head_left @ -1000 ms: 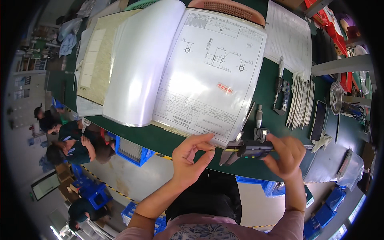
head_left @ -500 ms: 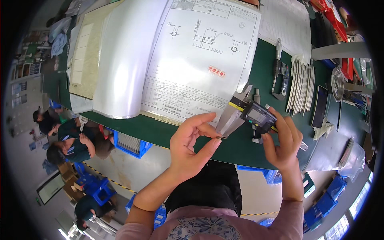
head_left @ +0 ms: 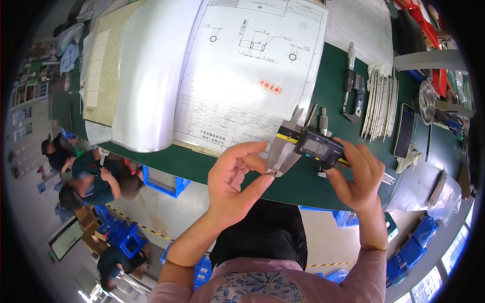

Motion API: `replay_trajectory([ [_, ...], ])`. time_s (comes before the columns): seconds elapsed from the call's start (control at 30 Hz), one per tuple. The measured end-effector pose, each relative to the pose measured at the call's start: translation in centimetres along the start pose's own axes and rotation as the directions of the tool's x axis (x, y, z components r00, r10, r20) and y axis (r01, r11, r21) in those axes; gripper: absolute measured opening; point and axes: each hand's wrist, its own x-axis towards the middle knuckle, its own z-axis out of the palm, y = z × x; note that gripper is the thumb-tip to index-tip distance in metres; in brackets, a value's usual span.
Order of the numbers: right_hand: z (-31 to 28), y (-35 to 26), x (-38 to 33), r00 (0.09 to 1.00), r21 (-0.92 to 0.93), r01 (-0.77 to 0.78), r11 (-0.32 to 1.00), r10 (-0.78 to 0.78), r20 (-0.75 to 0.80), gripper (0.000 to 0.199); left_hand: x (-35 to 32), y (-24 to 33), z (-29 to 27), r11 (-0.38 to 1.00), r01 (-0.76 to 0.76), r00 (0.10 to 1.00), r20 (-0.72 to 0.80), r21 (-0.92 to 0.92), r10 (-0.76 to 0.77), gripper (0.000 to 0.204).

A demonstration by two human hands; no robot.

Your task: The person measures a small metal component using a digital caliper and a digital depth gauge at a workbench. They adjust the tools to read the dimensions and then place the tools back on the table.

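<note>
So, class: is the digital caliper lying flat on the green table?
No, the right hand holds the digital caliper above the green table.

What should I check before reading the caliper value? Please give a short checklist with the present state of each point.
1. Small metal part sits between the caliper jaws: ok, it is at the jaw tips.
2. Left hand pinches the part with thumb and forefinger: ok.
3. Right hand grips the digital caliper body, display uncovered: ok.
4. Jaws fully closed and square on the part: cannot tell, too small.
5. Display digits readable: cannot tell, blurred.
6. Technical drawing lies open on the green table: ok.
</note>
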Motion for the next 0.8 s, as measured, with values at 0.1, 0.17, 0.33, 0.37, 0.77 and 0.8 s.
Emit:
replay_trajectory([
  [0.1,0.1,-0.1,0.3,1.0,-0.027,0.009,1.0,-0.01,-0.023,0.038,-0.1,0.0,0.0,1.0,0.016,1.0,-0.012,-0.026,-0.017,0.045],
  [0.17,-0.2,-0.2,0.5,1.0,-0.066,-0.003,0.998,0.003,-0.008,0.036,0.0,0.2,-0.1,0.999,0.037,0.999,0.002,-0.013,-0.037,0.045],
  [0.33,0.2,0.3,0.4,0.999,-0.059,0.013,0.998,-0.015,-0.032,0.035,0.2,0.7,0.4,0.988,0.127,0.992,0.023,-0.083,-0.126,0.037],
  [0.37,0.1,0.3,0.4,0.999,-0.068,0.015,0.998,-0.017,-0.032,0.035,0.1,0.4,0.1,0.988,0.14,0.99,0.038,-0.067,-0.138,0.033],
  [0.77,0.1,-0.1,0.4,0.999,-0.133,-0.003,0.991,-0.002,-0.039,0.035,-0.6,-0.4,0.2,0.953,0.258,0.961,-0.059,-0.156,-0.27,0.012],
  [0.8,0.2,-0.1,0.3,0.999,-0.125,-0.007,0.992,0.0,-0.05,0.035,-0.7,-0.4,0.2,0.953,0.256,0.962,-0.058,-0.162,-0.268,0.012],
])
